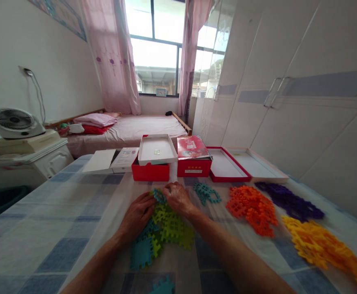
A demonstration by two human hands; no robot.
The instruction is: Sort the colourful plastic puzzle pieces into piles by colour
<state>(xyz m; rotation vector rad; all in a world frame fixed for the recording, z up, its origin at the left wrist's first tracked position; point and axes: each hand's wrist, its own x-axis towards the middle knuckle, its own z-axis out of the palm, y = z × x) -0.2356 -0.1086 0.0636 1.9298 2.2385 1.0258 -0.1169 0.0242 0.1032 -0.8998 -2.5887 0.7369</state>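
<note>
A mixed pile of lime-green interlocking plastic pieces [171, 223] and teal interlocking pieces [141, 252] lies in front of me, notched along the edges. My left hand [138, 215] rests on the pile's left side, fingers stretched forward over it. At the pile's far end, my right hand [178, 198] has its fingers curled at a small teal interlocking piece [158, 195] between both hands. Its fingertips are partly hidden. To the right sits a small teal group [206, 192]. One more teal piece [162, 286] lies at the near edge of view.
Orange pieces [251, 208], purple pieces [288, 200] and yellow pieces [325, 245] lie in heaps to the right. Behind stand a red box [150, 172] under a white tray [156, 149], another red box [193, 167], open lids [227, 163] and a white box [125, 159].
</note>
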